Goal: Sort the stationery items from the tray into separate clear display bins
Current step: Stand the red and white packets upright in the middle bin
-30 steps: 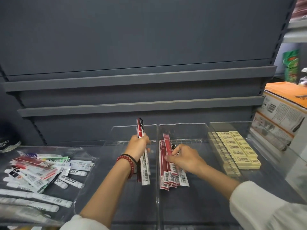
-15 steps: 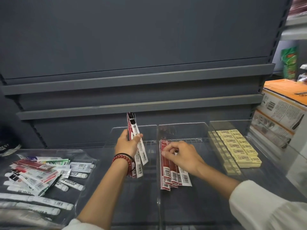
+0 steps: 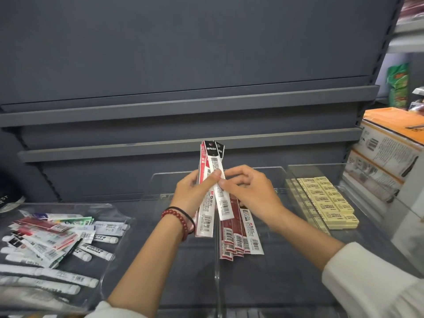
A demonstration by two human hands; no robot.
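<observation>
The left hand (image 3: 195,191) is curled round a fanned bundle of long, narrow plastic refill packets (image 3: 207,161), thumb pressed across the front and fingers behind. It holds them nearly upright above the leftmost clear plastic display bin (image 3: 183,271). The bundle shows red packets at the back and white ones with black tops in front. At least four can be made out, but the overlap hides the exact count.

The right hand (image 3: 250,193) is narrowed to a pinch. Its thumb and forefinger close on the rightmost white black-topped packet (image 3: 226,208) of the fan, just beside the left thumb, and the other fingers are loosely curled. That packet tilts away from the rest, its lower end over the divider between two bins.

There are three clear bins side by side. The middle bin (image 3: 263,283) holds a flat pile of red-and-white barcoded packets (image 3: 241,235), at least five, lying lengthwise and overlapping. The right bin (image 3: 344,167) holds cream-yellow rectangular erasers (image 3: 325,203), laid in two columns and stacked; the total is unclear.

To the left sits the clear plastic tray (image 3: 110,260), heaped with mixed packets in red, green and white, plus several white tubes, too jumbled to count.

A red bead bracelet (image 3: 176,216) and a black band circle the left wrist. Both arms wear white sleeves. Printed cardboard boxes with orange tops (image 3: 385,152) stand at far right, and grey metal shelving (image 3: 183,104) rises behind.
</observation>
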